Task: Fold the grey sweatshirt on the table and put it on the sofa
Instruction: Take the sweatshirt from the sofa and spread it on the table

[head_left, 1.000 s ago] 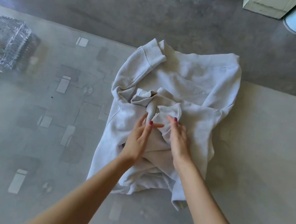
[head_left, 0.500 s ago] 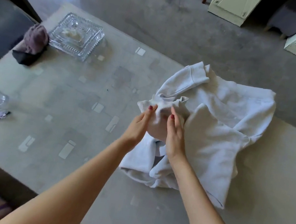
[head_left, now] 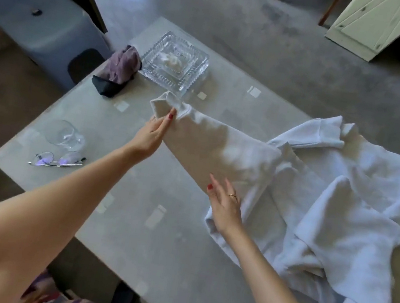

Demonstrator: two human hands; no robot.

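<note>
The pale grey sweatshirt (head_left: 340,215) lies rumpled on the right half of the glass-topped table (head_left: 154,235). One sleeve (head_left: 210,142) is stretched out to the left across the table. My left hand (head_left: 153,132) pinches that sleeve just below its cuff, near the glass dish. My right hand (head_left: 225,202) rests flat, fingers apart, on the sleeve's near edge where it meets the body. The other sleeve is folded over the body at the far side.
A ribbed glass dish (head_left: 175,62) and a purple cloth on a black case (head_left: 118,71) stand at the table's far left. A drinking glass (head_left: 64,133) and spectacles (head_left: 57,160) lie near the left edge. A blue-grey sofa (head_left: 32,14) stands left of the table.
The bunched sleeve has been pulled out of the pile and stretched left by my left hand. My right hand let go and now lies flat. The camera has swung left.
</note>
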